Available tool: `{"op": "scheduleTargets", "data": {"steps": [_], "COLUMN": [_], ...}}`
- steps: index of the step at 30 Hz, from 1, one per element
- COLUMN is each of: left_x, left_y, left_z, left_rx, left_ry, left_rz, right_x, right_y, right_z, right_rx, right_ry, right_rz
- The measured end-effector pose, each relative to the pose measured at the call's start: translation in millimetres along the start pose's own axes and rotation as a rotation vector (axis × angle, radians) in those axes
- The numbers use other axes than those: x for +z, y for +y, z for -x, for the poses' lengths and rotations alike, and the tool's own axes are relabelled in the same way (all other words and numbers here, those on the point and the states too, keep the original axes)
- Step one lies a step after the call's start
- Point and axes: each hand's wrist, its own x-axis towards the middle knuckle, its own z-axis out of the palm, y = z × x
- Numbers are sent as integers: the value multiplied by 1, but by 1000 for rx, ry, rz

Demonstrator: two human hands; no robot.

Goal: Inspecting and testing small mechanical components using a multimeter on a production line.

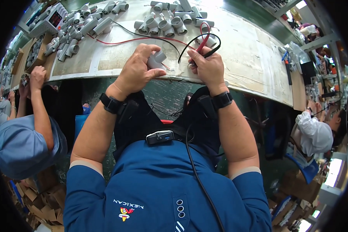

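A: Centre of the frame, the left hand (pixel 137 69) is wrapped around a grey pipe fitting (pixel 156 58), holding it just over the near edge of the tabletop (pixel 243 58).

B: And the right hand (pixel 207 67)?

A: Closed on a pair of probes (pixel 202 48), one red, one black, pinched together, tips aimed towards the fitting. Their red and black leads (pixel 135 38) trail to the meter (pixel 50 19) at upper left.

B: More fittings about?

A: Plenty, a grey heap (pixel 168 21) across the top. A co-worker's arm (pixel 40 100) reaches up at the left edge.
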Motion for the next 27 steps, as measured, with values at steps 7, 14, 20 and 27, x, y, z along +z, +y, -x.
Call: {"op": "scheduleTargets", "data": {"steps": [7,14,20,27], "left_x": [12,26,31,37], "left_y": [0,2,11,19], "left_z": [19,17,24,30], "left_rx": [-190,-59,-293,-369], "left_ry": [147,181,238,348], "left_rz": [203,71,281,413], "right_x": [7,18,24,43], "right_y": [-6,-3,-6,-3], "right_z": [10,8,17,23], "right_rx": [125,57,111,26], "right_ry": [19,31,35,62], "right_rz": [-302,-95,-307,-367]}}
